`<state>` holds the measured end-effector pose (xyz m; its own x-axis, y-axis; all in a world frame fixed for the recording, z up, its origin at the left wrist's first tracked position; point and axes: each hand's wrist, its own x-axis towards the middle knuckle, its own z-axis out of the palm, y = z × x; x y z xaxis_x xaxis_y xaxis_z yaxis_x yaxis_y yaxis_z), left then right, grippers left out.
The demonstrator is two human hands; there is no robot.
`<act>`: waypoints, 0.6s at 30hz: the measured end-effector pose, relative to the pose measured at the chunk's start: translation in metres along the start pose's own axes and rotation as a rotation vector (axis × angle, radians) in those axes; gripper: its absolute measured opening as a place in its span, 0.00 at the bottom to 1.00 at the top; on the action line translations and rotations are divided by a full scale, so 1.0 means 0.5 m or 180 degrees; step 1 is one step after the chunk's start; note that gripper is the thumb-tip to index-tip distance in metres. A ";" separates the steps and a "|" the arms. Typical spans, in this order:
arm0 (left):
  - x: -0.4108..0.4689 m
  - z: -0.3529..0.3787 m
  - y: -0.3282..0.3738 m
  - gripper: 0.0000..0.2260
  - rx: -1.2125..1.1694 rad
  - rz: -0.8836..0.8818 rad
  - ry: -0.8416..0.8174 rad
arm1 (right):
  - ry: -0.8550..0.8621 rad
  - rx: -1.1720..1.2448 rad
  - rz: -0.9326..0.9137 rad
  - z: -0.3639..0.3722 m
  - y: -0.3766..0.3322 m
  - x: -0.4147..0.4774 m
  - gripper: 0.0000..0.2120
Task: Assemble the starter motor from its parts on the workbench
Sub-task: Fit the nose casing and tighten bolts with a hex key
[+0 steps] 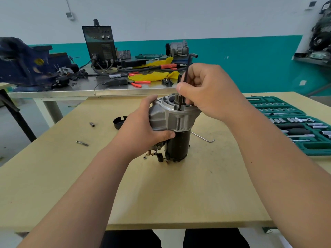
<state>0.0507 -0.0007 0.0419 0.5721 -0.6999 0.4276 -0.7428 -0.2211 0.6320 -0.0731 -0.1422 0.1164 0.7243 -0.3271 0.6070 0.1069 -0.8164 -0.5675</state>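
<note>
Plainly, the starter motor [177, 135] stands on end at the middle of the frame, on the wooden table [161, 194]. Its silver housing is uppermost and its black body is below. The left hand [143, 126] wraps that housing from the left, thumb across the front seam. The right hand [206, 90] has its fingers curled tight round the shaft of a black hex key [189, 61]. The key's tip reaches down into the top flange, just above a long bolt [177, 123] that shows in a slot of the housing.

The main risk, I judge, is the key slipping. It leans a little, and if it is not fully seated a hard turn could round the bolt head or skid off onto the flange. A bolt started crooked could also cross-thread. The motor stands tall on a small base, so a sideways push from the key could tip it if the left hand loosens. The copper terminals [152, 154] at its foot might then bend against the table.

A loose bolt [82, 143] and a small sleeve [92, 124] lie well apart at the left of the frame. Either could roll away if the table is jolted. A black cap [119, 121] and a second hex key [204, 137] lie near the motor.

No brand or label can be read on the motor, or on the green socket set [293, 122] at the right. The welder [100, 45] at the upper left has pale marks on its panel, too blurred to read.
</note>
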 end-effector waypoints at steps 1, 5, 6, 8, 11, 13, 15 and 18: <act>0.000 0.000 -0.001 0.46 -0.0007 0.0004 0.0007 | -0.0148 0.0202 0.0040 -0.002 0.000 0.002 0.03; 0.001 0.001 -0.001 0.44 -0.0038 0.0027 0.0014 | -0.0640 0.0635 0.0229 -0.027 0.010 0.006 0.08; 0.000 0.001 -0.001 0.43 -0.0052 0.0023 0.0014 | -0.0738 0.0677 0.0249 -0.033 0.011 0.006 0.08; 0.001 0.002 0.000 0.43 -0.0070 0.0005 0.0016 | -0.0774 0.0693 0.0290 -0.040 0.014 0.007 0.06; 0.003 0.004 0.002 0.43 -0.0085 -0.0014 0.0012 | -0.0486 0.0160 0.0274 -0.029 0.009 0.010 0.06; 0.004 0.005 0.004 0.44 -0.0066 -0.0036 0.0009 | -0.0210 -0.0239 0.0258 -0.015 0.004 0.010 0.13; 0.005 0.006 0.004 0.44 -0.0060 -0.0045 0.0008 | -0.0006 -0.0439 0.0212 -0.005 0.002 0.009 0.14; 0.006 0.007 0.005 0.44 -0.0058 -0.0059 0.0007 | 0.0039 -0.0403 0.0247 -0.004 0.002 0.007 0.13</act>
<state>0.0494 -0.0058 0.0423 0.5867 -0.6942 0.4171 -0.7255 -0.2217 0.6515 -0.0720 -0.1452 0.1191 0.7187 -0.3967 0.5711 -0.0365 -0.8417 -0.5387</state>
